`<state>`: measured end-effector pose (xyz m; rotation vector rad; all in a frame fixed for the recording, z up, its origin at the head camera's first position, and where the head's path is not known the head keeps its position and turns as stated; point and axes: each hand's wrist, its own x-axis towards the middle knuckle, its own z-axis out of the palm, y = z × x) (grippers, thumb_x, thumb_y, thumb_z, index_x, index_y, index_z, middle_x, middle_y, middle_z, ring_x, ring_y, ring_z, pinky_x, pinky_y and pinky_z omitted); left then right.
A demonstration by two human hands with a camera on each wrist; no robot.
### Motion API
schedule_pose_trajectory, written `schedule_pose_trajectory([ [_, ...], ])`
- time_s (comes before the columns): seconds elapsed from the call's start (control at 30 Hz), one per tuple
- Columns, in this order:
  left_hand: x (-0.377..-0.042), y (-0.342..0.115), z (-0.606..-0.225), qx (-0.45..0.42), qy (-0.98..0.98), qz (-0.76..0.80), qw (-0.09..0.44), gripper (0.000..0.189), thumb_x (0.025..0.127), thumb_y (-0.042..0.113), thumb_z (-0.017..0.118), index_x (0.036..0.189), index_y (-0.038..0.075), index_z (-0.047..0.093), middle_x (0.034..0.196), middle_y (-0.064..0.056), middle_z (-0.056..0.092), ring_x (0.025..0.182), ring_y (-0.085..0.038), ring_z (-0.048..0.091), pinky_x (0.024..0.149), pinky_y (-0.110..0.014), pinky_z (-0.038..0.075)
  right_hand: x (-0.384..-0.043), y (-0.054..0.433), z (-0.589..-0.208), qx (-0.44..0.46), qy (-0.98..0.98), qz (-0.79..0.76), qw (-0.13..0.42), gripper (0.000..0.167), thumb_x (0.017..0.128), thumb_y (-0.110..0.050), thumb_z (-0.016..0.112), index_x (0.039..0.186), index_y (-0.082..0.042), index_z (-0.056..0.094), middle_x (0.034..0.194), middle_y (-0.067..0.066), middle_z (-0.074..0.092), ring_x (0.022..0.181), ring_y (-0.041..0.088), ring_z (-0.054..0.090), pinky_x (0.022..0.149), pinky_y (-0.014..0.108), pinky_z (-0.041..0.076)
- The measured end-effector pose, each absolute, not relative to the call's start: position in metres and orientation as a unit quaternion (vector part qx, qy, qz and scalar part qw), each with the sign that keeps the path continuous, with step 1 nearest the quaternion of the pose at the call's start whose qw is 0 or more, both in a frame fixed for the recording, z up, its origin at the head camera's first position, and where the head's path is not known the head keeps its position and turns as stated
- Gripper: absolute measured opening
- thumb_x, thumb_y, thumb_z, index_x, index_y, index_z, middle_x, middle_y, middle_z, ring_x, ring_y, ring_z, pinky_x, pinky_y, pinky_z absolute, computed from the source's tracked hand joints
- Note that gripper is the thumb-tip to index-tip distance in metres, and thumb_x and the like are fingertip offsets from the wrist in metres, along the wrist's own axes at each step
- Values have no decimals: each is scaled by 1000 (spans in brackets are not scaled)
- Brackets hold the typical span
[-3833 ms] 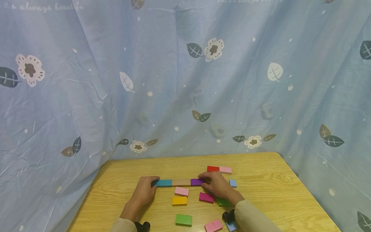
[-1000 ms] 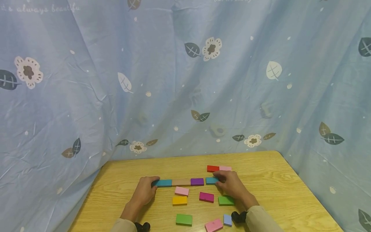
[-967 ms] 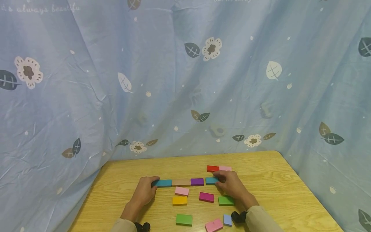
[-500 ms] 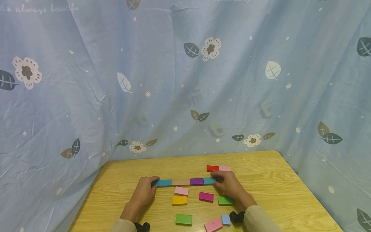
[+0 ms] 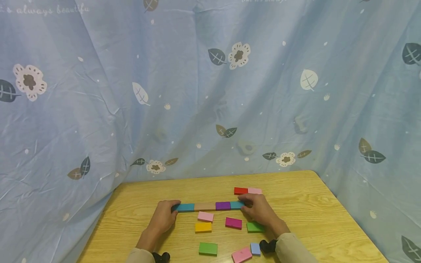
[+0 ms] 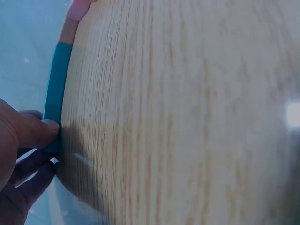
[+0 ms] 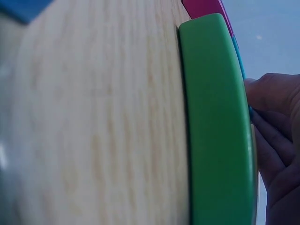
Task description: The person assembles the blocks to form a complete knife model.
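1. We see the left hand pinching the left end of the left blue block, thumb on the near side and fingers behind; we take this as a way to steady the row from that end.
2. The right hand pinches the right end of the right blue block between thumb and fingers, a hold we judge handy for squaring it against its neighbour.
3. Between the hands, the tan block and purple block complete the row, end to end and apparently touching, roughly parallel to the surface's far edge.
4. Beyond the row, nearer that edge, the red block and pink block lie end to end.
5. On the row's near side we find the pale pink block, yellow block, magenta block and right green block; closer to us lie the front green block, deep pink block and pale blue block, perhaps left there to keep the row's line free.
6. The surface is wood-grained, its far right corner rounded, its near edge out of our view.
7. Behind it and along both sides we see a blue curtain printed with flowers and leaves.
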<state>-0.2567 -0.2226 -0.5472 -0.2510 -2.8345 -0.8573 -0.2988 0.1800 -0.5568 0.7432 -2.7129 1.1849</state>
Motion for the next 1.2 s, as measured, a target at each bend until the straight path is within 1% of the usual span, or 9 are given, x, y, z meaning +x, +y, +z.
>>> schedule_pose_trajectory([
  [0.2, -256, -222, -548, -89, -949, -291, 87, 37, 93, -9, 78, 130, -1, 78, 127, -21, 78, 120, -42, 75, 99, -55, 65, -298, 181, -553, 224, -896, 381, 43, 38, 93, -6, 85, 130, -1, 78, 125, 9, 81, 116, 27, 79, 101, 46, 66],
  [0.3, -257, -222, -549, -90, -948, -292, 87, 37, 93, -9, 78, 130, -1, 77, 127, -21, 78, 120, -42, 75, 100, -56, 65, -295, 189, -546, 205, -893, 399, 36, 38, 95, -7, 84, 132, -2, 78, 128, 12, 80, 118, 29, 78, 102, 46, 65],
  [0.37, -257, -221, -548, -91, -948, -292, 87, 37, 93, -8, 78, 130, -1, 78, 127, -21, 78, 120, -42, 75, 100, -56, 65, -291, 199, -541, 195, -882, 427, 34, 38, 96, -7, 83, 133, 0, 77, 132, 16, 78, 120, 34, 78, 102, 45, 65],
  [0.43, -257, -221, -548, -91, -949, -290, 88, 37, 93, -9, 79, 129, -1, 78, 126, -21, 79, 120, -42, 75, 100, -56, 65, -285, 211, -537, 186, -873, 449, 36, 38, 98, -9, 82, 135, 0, 76, 134, 19, 77, 121, 37, 77, 101, 41, 66],
  [0.53, -257, -221, -547, -92, -949, -287, 91, 36, 92, -9, 79, 128, -1, 78, 125, -20, 79, 119, -42, 75, 99, -56, 65, -275, 228, -534, 160, -859, 485, 44, 40, 98, -9, 82, 136, 1, 74, 133, 22, 77, 120, 38, 77, 97, 33, 67],
  [0.63, -257, -222, -547, -90, -949, -287, 92, 36, 92, -9, 79, 127, -1, 79, 124, -20, 79, 118, -42, 76, 99, -56, 65, -264, 245, -533, 133, -854, 500, 46, 43, 99, -12, 83, 138, 1, 73, 132, 23, 77, 117, 33, 79, 91, 25, 67],
  [0.83, -257, -222, -545, -85, -949, -291, 86, 37, 93, -9, 78, 129, -2, 78, 126, -21, 79, 119, -42, 75, 99, -56, 65, -244, 270, -538, 91, -847, 524, 18, 48, 98, -18, 84, 141, 0, 72, 134, 20, 77, 112, 17, 80, 89, 21, 66],
  [1.0, -257, -223, -545, -84, -950, -289, 82, 37, 92, -9, 79, 129, -2, 78, 126, -21, 79, 120, -43, 75, 100, -56, 64, -234, 281, -544, 75, -835, 546, 2, 48, 98, -16, 84, 140, 2, 71, 134, 23, 76, 112, 19, 80, 90, 21, 66],
  [1.2, -258, -223, -545, -84, -949, -291, 83, 37, 92, -10, 78, 129, -2, 78, 125, -21, 79, 120, -42, 75, 101, -56, 64, -230, 285, -549, 81, -829, 554, -6, 50, 96, -16, 85, 140, 3, 70, 134, 25, 75, 109, 15, 80, 90, 22, 66],
])
